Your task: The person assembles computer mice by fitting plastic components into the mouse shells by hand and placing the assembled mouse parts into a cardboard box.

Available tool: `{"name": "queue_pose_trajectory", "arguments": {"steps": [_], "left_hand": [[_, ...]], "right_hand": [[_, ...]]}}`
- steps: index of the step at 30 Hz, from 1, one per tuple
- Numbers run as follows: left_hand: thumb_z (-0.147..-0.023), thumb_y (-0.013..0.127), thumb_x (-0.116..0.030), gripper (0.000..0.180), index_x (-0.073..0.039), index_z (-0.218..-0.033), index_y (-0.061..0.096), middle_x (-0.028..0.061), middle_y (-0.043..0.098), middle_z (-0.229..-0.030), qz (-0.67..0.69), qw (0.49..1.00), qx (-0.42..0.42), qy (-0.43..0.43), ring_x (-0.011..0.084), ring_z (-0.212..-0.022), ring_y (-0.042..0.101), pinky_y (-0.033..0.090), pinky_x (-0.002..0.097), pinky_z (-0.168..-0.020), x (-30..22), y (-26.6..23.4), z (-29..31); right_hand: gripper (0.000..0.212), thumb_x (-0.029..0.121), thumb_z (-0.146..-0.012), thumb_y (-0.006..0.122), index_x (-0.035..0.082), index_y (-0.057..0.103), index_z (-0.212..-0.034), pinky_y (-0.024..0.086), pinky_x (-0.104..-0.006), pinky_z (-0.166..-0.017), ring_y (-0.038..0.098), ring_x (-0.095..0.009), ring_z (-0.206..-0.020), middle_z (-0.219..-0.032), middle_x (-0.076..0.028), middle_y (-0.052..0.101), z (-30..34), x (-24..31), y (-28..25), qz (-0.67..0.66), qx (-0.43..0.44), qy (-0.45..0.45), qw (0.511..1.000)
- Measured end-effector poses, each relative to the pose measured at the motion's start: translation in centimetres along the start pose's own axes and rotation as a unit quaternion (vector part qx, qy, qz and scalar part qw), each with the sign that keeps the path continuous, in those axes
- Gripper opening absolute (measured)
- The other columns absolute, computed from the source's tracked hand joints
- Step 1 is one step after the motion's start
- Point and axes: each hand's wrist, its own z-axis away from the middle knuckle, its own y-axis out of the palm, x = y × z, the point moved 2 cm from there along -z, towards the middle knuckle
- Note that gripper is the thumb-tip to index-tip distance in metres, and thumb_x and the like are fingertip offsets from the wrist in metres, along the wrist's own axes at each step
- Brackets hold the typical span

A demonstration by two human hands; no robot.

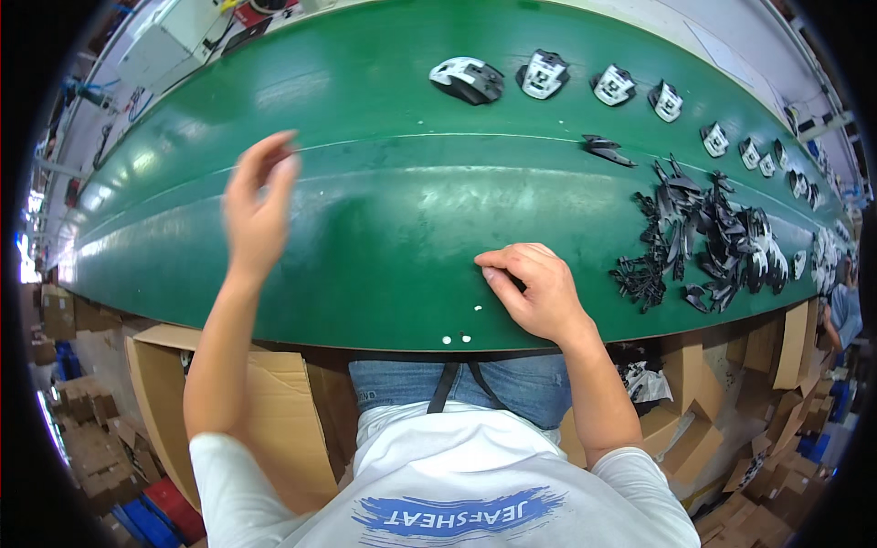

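Observation:
My left hand (258, 205) is raised above the green conveyor belt (384, 210), fingers spread, slightly blurred, holding nothing. My right hand (533, 288) rests on the belt near its front edge with the fingers curled under; whether it holds anything small cannot be seen. A pile of small black plastic parts (703, 242) lies to the right of my right hand. A row of white-and-black mouse shells runs along the far side of the belt, the nearest of them (468, 79) and another (544, 73) beyond my hands. A single black part (605, 149) lies apart from the pile.
Open cardboard boxes (274, 411) stand below the belt on the left and more boxes (731, 393) on the right. Another person's sleeve (845, 310) shows at the far right edge. Grey machinery (164, 41) sits at the far left.

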Motion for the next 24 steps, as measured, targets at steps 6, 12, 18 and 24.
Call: {"name": "queue_pose_trajectory", "arguments": {"steps": [6,12,18,24], "left_hand": [[-0.092,0.075,-0.060,0.073,-0.022,-0.153,0.061,0.0229,0.040,-0.160,-0.068,0.997,0.002,-0.040,0.0420,-0.146,0.043,0.043,0.0502,-0.117,-0.9,23.5,-11.9],[-0.085,0.080,-0.062,0.071,-0.029,-0.146,0.067,0.0194,0.045,-0.157,-0.240,0.964,0.082,-0.074,0.0416,-0.149,0.038,0.030,0.0554,-0.125,1.2,28.6,-14.3],[-0.083,0.076,-0.042,0.063,-0.022,-0.143,0.066,0.0208,0.047,-0.157,-0.196,0.965,0.171,0.031,0.0434,-0.150,0.039,0.036,0.0558,-0.124,3.7,20.9,-11.7],[-0.091,0.074,-0.041,0.073,-0.010,-0.156,0.058,0.0277,0.058,-0.149,-0.245,0.962,0.118,-0.033,0.0424,-0.139,0.056,0.043,0.0484,-0.119,2.2,18.0,-8.7]], "right_hand": [[0.014,0.012,-0.096,0.074,0.008,0.078,-0.109,0.057,-0.0438,-0.091,0.074,-0.030,-0.093,-0.098,-0.009,0.077,-0.7,-1.5,-0.6,-0.024,-0.004,-0.028,0.999],[0.016,0.009,-0.099,0.075,0.005,0.079,-0.113,0.059,-0.0383,-0.084,0.075,-0.029,-0.092,-0.098,-0.011,0.078,0.9,-2.3,-3.0,-0.077,-0.039,0.037,0.996],[0.022,0.017,-0.097,0.073,0.004,0.078,-0.114,0.060,-0.0474,-0.090,0.075,-0.038,-0.100,-0.109,-0.019,0.078,-3.2,-5.7,-10.9,0.124,-0.071,0.062,0.988],[0.040,0.031,-0.100,0.071,0.007,0.071,-0.132,0.057,-0.0475,-0.096,0.073,-0.037,-0.111,-0.117,-0.016,0.076,-5.5,-8.2,-15.1,0.345,-0.001,0.112,0.932]]}}
